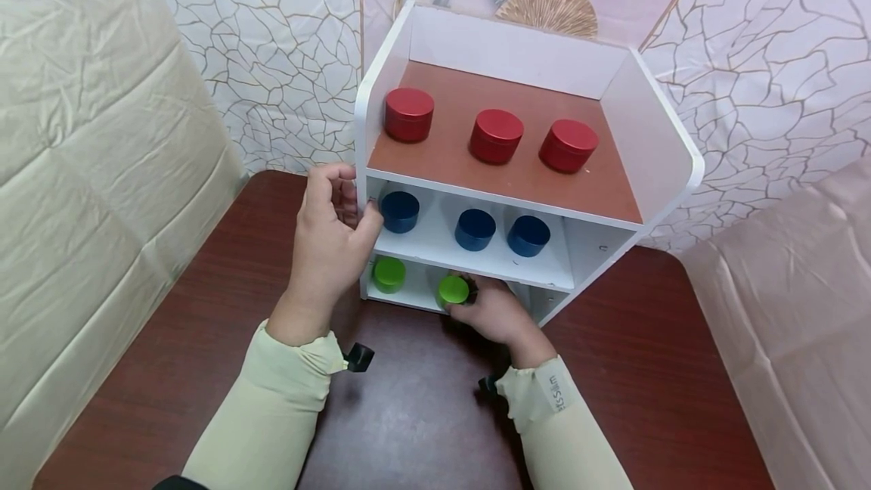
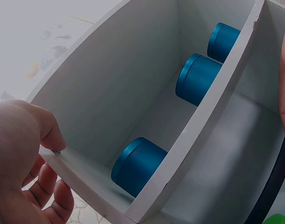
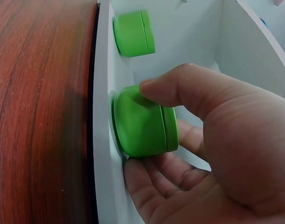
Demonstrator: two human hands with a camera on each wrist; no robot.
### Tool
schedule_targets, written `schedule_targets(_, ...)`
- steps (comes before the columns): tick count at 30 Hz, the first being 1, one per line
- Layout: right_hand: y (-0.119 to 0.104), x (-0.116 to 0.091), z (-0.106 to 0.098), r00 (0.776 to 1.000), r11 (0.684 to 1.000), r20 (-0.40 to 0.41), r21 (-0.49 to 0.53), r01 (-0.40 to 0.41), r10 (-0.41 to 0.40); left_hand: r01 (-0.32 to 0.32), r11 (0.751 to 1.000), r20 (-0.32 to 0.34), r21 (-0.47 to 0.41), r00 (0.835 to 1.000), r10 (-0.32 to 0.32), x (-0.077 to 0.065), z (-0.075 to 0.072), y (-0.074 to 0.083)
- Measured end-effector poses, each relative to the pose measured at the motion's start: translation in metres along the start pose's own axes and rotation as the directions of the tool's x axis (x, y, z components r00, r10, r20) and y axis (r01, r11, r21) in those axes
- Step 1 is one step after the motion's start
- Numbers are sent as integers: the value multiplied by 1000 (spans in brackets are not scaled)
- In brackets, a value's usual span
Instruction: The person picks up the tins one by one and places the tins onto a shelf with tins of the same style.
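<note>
A small white shelf unit (image 1: pixel 469 187) with three levels stands on the table. My left hand (image 1: pixel 327 244) grips the front edge of its left side panel, thumb inside the middle level and fingers outside. On the lowest shelf, my right hand (image 1: pixel 495 310) holds a round green tin (image 1: pixel 452 290) between thumb and fingers. In the right wrist view this lidded tin (image 3: pixel 140 122) is upright, its base at the shelf's surface. Another green tin (image 1: pixel 389 275) sits to its left, apart from it. What lies behind my right hand on that shelf is hidden.
Three blue tins, among them the left one (image 1: pixel 399 212), stand on the middle shelf. Three red tins, among them the middle one (image 1: pixel 496 136), stand on the brown top level. The dark wooden table (image 1: pixel 401 399) extends in front. Cloth-covered walls (image 1: pixel 272 59) enclose the table.
</note>
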State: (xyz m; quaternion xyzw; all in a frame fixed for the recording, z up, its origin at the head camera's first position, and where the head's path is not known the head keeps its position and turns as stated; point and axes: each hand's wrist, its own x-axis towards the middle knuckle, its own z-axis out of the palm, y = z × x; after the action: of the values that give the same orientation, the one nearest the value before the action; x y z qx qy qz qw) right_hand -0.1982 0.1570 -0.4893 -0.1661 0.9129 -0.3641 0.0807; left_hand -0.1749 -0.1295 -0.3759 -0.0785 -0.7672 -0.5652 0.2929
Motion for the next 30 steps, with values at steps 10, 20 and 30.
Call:
schedule_targets(10, -1, -1, 0, 1000, 1000, 4, -5, -4, 4, 7, 1000, 0, 1, 1000, -7, 0, 0, 1)
schedule_targets(20, 1, -1, 1, 1000, 1000, 1, -14, -12, 12, 12, 1000, 1, 8, 1000, -12, 0, 0, 1)
schedule_targets(30, 0, -2, 1, 1000, 1000, 9, -18, -16, 16, 11, 1000, 0, 4, 1000, -11, 0, 0, 1)
